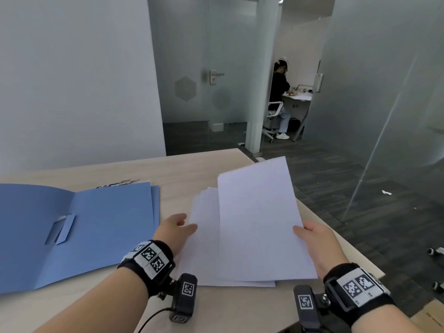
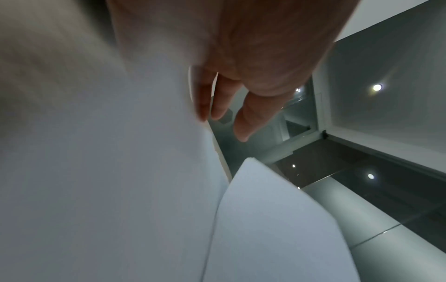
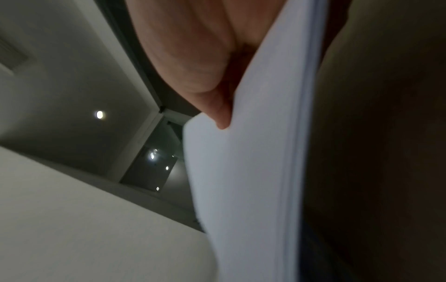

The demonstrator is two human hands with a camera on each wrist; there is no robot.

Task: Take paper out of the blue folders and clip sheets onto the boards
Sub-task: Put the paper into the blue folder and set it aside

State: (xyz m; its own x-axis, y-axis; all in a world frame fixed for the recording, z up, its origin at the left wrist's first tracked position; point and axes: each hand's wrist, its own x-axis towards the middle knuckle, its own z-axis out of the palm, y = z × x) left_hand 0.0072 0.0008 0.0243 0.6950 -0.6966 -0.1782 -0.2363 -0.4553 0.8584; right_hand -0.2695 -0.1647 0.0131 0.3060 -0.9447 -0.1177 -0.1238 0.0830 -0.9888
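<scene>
An open blue folder (image 1: pixel 96 231) lies on the wooden table (image 1: pixel 192 169) at the left, with another blue folder's edge (image 1: pixel 156 203) showing under it. A fanned stack of white paper (image 1: pixel 204 236) lies in the middle. My left hand (image 1: pixel 186 223) rests on the stack's left edge, fingers relaxed and straight (image 2: pixel 217 112). My right hand (image 1: pixel 310 234) grips a bundle of white sheets (image 1: pixel 259 224) by its right edge, thumb (image 3: pixel 222 122) on top, lifted and tilted above the stack. Metal board clips (image 1: pixel 120 183) peek out behind the folder.
The table's right edge (image 1: pixel 336 236) runs close beside my right hand, with dark floor beyond it. Chair castors (image 1: pixel 436 252) stand at the far right. A frosted glass door (image 1: pixel 204 80) and a seated person (image 1: pixel 280 97) are far behind.
</scene>
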